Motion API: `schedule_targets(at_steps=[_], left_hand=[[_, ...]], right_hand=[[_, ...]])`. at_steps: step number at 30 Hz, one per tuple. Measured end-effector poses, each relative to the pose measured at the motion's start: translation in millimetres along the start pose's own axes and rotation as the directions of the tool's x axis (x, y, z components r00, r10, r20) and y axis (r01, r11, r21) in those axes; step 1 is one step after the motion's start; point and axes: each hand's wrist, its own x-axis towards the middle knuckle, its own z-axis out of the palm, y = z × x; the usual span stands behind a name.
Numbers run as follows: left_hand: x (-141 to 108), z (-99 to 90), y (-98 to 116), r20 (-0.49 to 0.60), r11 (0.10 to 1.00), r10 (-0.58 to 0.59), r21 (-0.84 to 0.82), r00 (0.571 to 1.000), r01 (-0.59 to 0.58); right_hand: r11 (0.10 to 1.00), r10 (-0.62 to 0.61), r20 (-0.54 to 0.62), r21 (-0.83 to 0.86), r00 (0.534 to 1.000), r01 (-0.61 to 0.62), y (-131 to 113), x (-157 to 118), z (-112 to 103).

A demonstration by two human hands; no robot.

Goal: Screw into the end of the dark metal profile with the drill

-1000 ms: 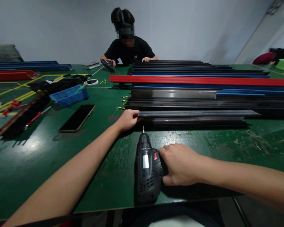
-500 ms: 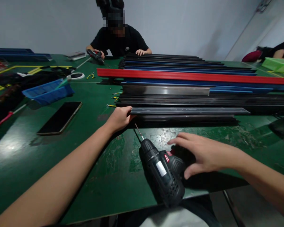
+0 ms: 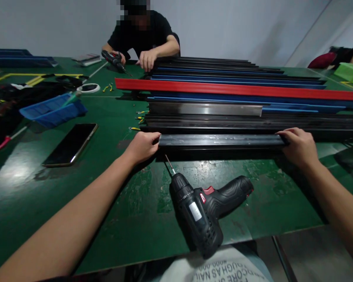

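Note:
A dark grey metal profile (image 3: 220, 140) lies crosswise before me, gripped at both ends. My left hand (image 3: 142, 148) is closed on its left end, with the thumb on top. At the right end, my right hand (image 3: 300, 147) pinches the same strip; some of its fingers are hidden behind the metal. Below it, a black cordless drill (image 3: 198, 215) rests on its side on the green table (image 3: 129, 227), its thin bit pointing up toward my left hand. Neither hand touches the drill.
More profiles lie stacked beyond, among them a red one (image 3: 223, 88). Yellow-green wires (image 3: 134, 128) stick out at their left ends. A phone (image 3: 70, 145) and a blue basket (image 3: 53, 111) are at left. Across the table, a co-worker (image 3: 147, 39) holds another drill (image 3: 114, 60).
My right hand has left the drill's handle and moved up and right to take the profile's right end. The profile has tilted slightly. The co-worker's free hand has moved left.

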Motion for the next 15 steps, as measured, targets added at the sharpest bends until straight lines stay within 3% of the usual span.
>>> schedule_targets(at_steps=[4,9,12,15], left_hand=[[-3,-5.5,9,-0.092,0.998,-0.059,-0.001,0.994,0.059],[6,-29.7,18,-0.343,0.981,-0.024,0.171,0.939,0.088],[32,-53.0,15,-0.404,0.947,-0.078,0.257,0.912,0.194],[70,-74.4,7,-0.389,0.909,-0.148,0.308,0.909,0.280]], right_hand=[[0.998,0.063,-0.051,0.003,0.997,-0.063,-3,0,-6],[0.989,0.146,-0.214,0.003,0.966,-0.149,-6,20,-19],[0.987,0.147,-0.315,-0.010,0.938,-0.158,-14,52,-35],[0.993,0.117,-0.323,0.010,0.939,-0.120,-25,97,-49]])
